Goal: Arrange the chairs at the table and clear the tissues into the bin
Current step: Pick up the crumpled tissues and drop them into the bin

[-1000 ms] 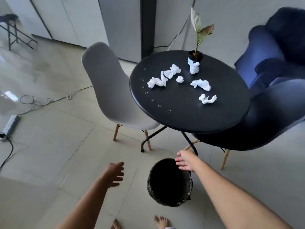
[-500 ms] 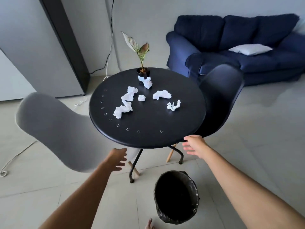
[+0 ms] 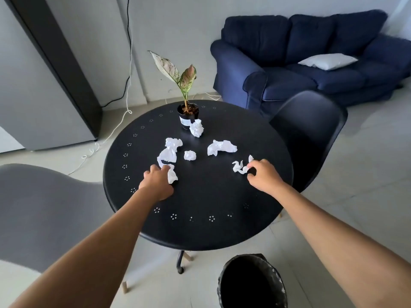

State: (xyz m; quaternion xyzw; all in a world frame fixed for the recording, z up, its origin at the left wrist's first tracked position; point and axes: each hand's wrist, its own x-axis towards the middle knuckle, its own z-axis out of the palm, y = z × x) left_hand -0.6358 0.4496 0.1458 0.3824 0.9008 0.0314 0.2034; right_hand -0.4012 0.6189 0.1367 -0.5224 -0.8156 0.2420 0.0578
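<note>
Several crumpled white tissues lie on the round black table [image 3: 200, 230]. My left hand [image 3: 156, 182] rests on the tabletop with its fingers closing on the near-left tissue [image 3: 172, 175]. My right hand [image 3: 263, 176] pinches the near-right tissue [image 3: 239, 166]. Other tissues lie further in: a long one [image 3: 170, 150], a small ball [image 3: 189, 155], a wide one [image 3: 221, 147] and one by the pot [image 3: 196, 128]. The grey chair [image 3: 44, 210] stands at the table's left, the black chair [image 3: 309, 132] at its right. The black-lined bin [image 3: 252, 283] stands on the floor below the table's near edge.
A potted plant [image 3: 188, 112] stands at the table's far side. A navy sofa [image 3: 311, 63] with a white cushion [image 3: 327, 61] sits behind the black chair. Cables [image 3: 111, 134] trail across the floor at the left wall, beside a dark pillar [image 3: 55, 54].
Both hands have risen from below the table's edge onto the tabletop, each reaching a tissue. The view has moved closer over the table.
</note>
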